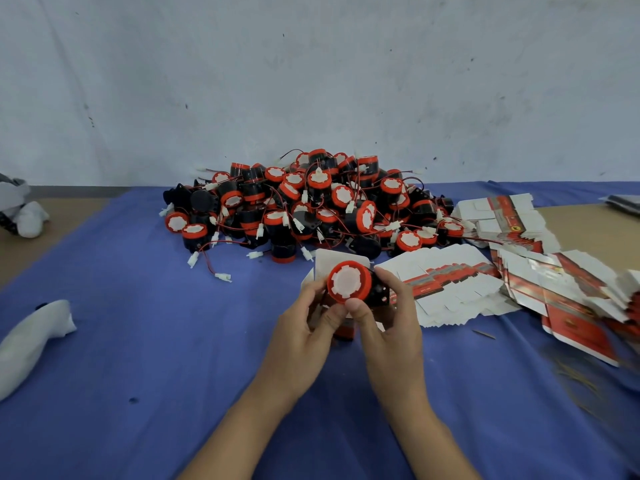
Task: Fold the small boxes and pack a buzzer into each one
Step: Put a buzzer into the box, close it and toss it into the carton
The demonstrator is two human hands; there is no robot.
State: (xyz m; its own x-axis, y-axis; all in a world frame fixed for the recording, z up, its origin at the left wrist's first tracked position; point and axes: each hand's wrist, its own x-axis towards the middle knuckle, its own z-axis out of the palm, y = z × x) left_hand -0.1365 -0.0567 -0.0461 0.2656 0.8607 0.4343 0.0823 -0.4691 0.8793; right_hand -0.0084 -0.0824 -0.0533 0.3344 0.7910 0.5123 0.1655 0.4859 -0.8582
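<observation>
Holding one buzzer (348, 286) between both hands, the person keeps it just above the blue cloth (173, 341), in front of the big heap. Its red cap with the white centre faces the camera, and its black body points away to the right.

The right hand (391, 327) grips the buzzer: the thumb presses on the lower edge of the red cap and the curled fingers wrap behind the black body. The left hand (301, 337) holds the small box (329, 263), with the fingers curled along its left side and the thumb lying under the cap. The box is open. One white flap stands up behind the buzzer and a red part shows below the thumbs. The buzzer sits at the mouth of the box; how deep it is inside, I cannot tell.

The heap of loose buzzers (311, 202) lies further back on the cloth, with red wires and white plugs spilling out. To the right, unfolded flat boxes (450, 282) lie spread in overlapping rows, not in any container. A white cloth bundle (31, 337) lies at the left edge.
</observation>
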